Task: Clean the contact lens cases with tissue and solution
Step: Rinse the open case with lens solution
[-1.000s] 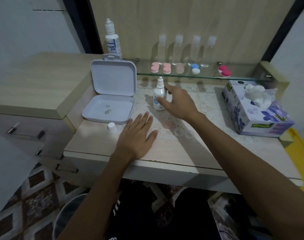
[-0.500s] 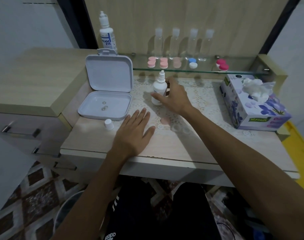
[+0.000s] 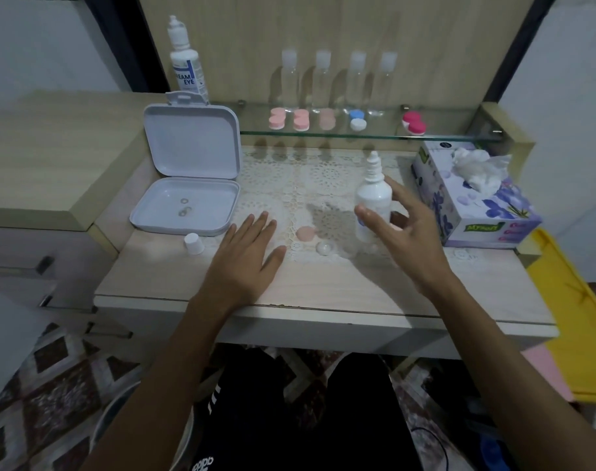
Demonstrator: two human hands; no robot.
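Head view: right hand [image 3: 403, 229], fingers spread wide, sits around the small white plastic solution bottle [image 3: 373, 198] without gripping, apparently for release. Left hand [image 3: 247, 254] lies flat, fingers straight, bracing; clear round lens case [image 3: 323, 248] at its 3 o'clock.

Dim indoor light, soft shadows on the desk [image 3: 323, 287], slight motion blur, wide-angle bending at edges
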